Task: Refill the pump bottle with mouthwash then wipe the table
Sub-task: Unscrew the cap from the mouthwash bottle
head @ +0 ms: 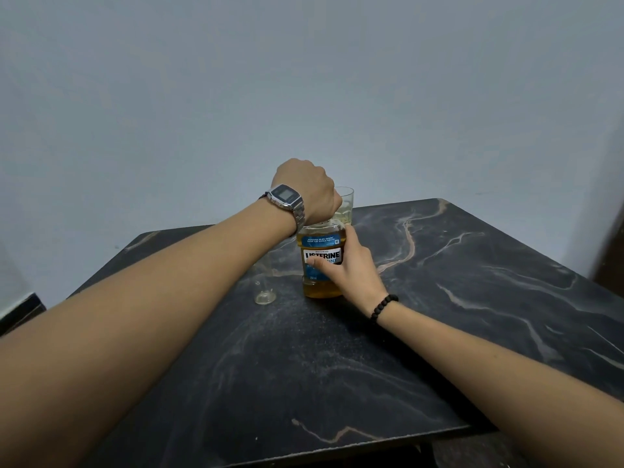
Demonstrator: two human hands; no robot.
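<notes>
The step in hand seems to be opening the mouthwash bottle [320, 261], which stands upright near the middle of the dark marble counter [472, 315]. The right hand [351, 265] grasps its labelled body, and the left hand [305, 190] is clenched over its cap. The bottle holds amber liquid almost to the shoulder; next, I think, the cap must be twisted off while the body is kept steady.

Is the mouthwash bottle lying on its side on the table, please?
No, the mouthwash bottle stands upright on the table, gripped by the right hand.
</notes>
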